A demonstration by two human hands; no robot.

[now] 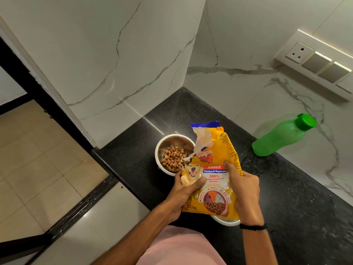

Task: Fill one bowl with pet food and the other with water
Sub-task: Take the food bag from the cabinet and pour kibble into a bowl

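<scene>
at the near edge of the counter we note a steel rim, the second bowl, poking out from under the bag's bottom corner. its inside is hidden, so we cannot tell what it holds.

just past it both hands clamp the yellow pet food bag. the left hand is curled round the bag's left edge, with the thumb pressed across the dog picture. the right hand is wrapped round the right edge, thumb on the front by the label, a black band on the wrist.

key relation: the bag's long axis runs away from us, and the torn mouth sits at the far end, beyond both grips. a ragged flap hangs to the left, just over the right rim of the far bowl. the left hand is the nearer one to that bowl.

the far bowl is steel and round, with a heap of brown and tan kibble covering most of its floor. we judge the food step nearly done.

farther right, well apart from the bag, a green bottle stands by the wall with its cap on. the right hand is nearer to it. water looks not yet poured.
</scene>
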